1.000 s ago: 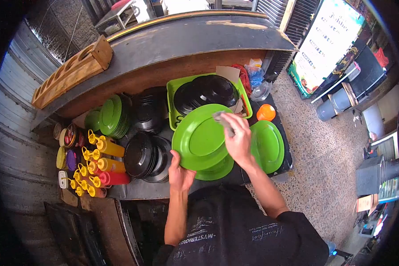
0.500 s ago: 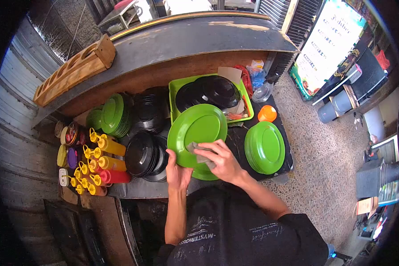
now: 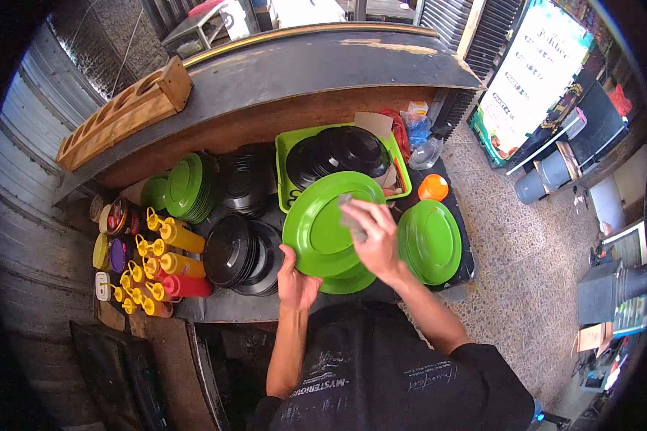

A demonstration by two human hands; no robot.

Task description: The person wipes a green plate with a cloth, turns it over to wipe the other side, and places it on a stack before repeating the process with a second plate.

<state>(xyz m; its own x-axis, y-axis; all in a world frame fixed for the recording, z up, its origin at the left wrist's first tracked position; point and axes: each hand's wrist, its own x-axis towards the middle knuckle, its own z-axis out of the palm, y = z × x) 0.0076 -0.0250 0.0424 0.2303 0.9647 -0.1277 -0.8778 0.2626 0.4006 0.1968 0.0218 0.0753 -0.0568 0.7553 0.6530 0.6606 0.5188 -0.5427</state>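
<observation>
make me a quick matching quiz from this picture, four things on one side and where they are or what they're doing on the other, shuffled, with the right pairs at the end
1. grey cloth
2. orange cup
3. squeeze bottles
4. left hand

A. holding the near edge of a green plate
B. in the right hand
C. clustered at the left of the counter
D. just beyond the right-hand green stack

Pairs: 1-B, 2-D, 3-C, 4-A

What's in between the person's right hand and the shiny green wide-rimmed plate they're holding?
A crumpled grey cloth lies between the right hand and the shiny green wide-rimmed plate; the head view shows it.
</observation>
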